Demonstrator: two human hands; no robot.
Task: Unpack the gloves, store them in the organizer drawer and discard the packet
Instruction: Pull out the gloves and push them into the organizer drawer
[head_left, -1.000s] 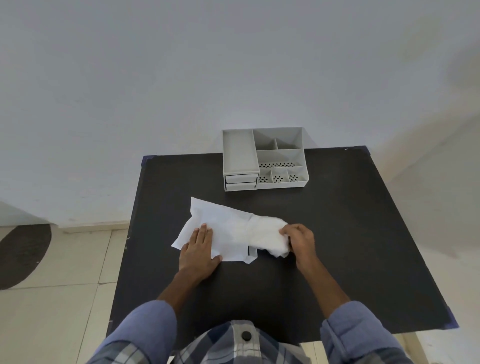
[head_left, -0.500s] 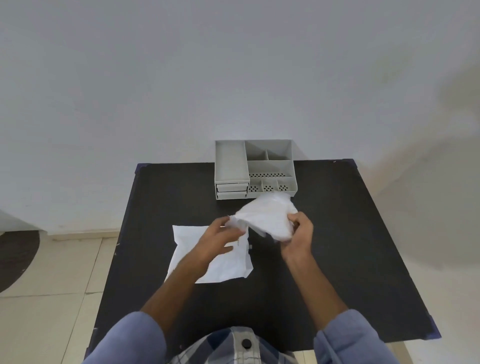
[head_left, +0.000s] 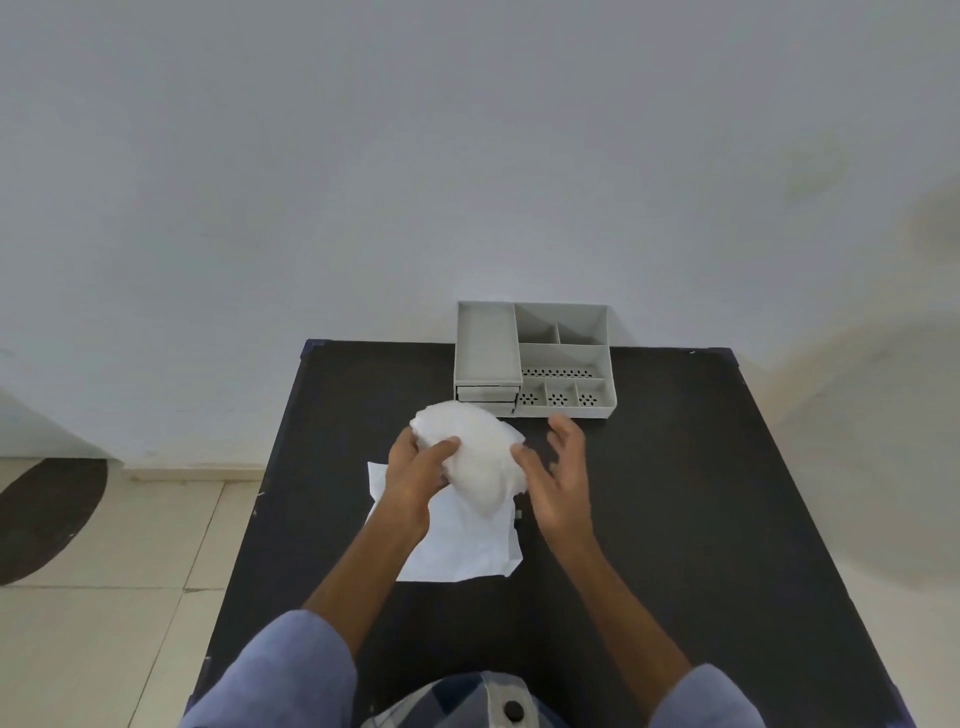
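Gloves (head_left: 475, 452): out of the packet, in a soft white bunch, up in the air just in front of the organizer (head_left: 563, 358).
My left hand (head_left: 415, 467): fingers curled around the bunch, holding it.
My right hand (head_left: 558, 470): fingers spread wide, thumb touching the bunch.
Packet (head_left: 457, 551): lying flat on the table (head_left: 701, 493), nearer to me than the organizer. It looks empty.
Drawers (head_left: 485, 397): both look shut.
Done: unpacking.
Left, I think: open a drawer, put the gloves in, throw the packet away.
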